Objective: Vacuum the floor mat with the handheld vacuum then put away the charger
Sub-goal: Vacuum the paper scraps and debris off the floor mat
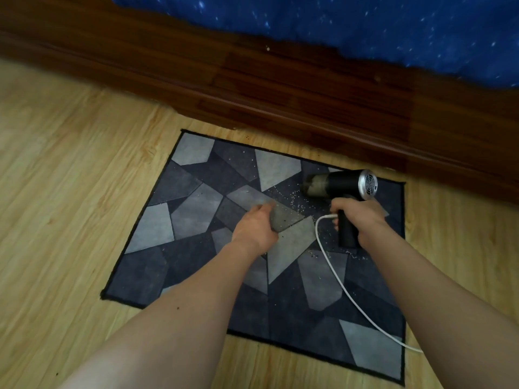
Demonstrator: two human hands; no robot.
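You have one floor mat (157, 228) in front of you, dark with grey angular patches, lying flat on the light wooden floor (70, 192) just beside the dark wooden bed frame (280, 88). Your right hand (359, 217) has its fingers wrapped around the black handle of the one handheld vacuum (339, 182), which is over the far right part of the mat with its nozzle pointing left and its silver grille to the right. One white cable (334, 276) goes into the handle and runs over the mat to the near right. Many small white specks (295, 196) lie just left of the nozzle. Your left hand (255, 226) is low over the middle of the mat with curled fingers against a grey shape; whether it holds something, you cannot tell, it is blurred. One blue starry blanket (365, 29) hangs over the frame.
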